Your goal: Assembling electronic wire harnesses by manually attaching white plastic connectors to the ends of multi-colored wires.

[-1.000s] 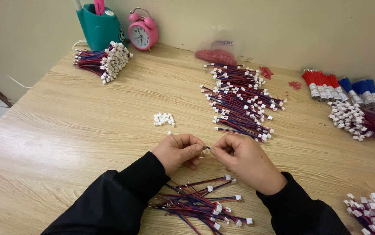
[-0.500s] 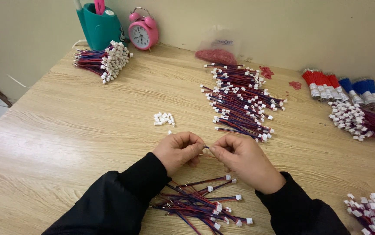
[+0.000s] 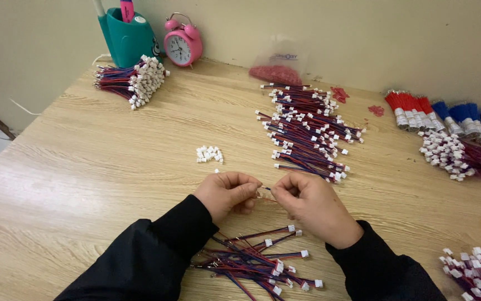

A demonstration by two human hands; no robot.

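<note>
White plug and thin wire (image 3: 264, 191) sit pinched between the left hand (image 3: 226, 192) and right hand (image 3: 310, 203) above the table (image 3: 84, 184), seemingly mid-joining, needing careful alignment next.

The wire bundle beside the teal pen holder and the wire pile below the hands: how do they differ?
The wire bundle lies tidy, its wires side by side and white plugs together at one end; the wire pile is loose, wires crossing and plugs scattered. The bundle holds many more wires than the pile. Both have red and blue wires with white plugs.
</note>
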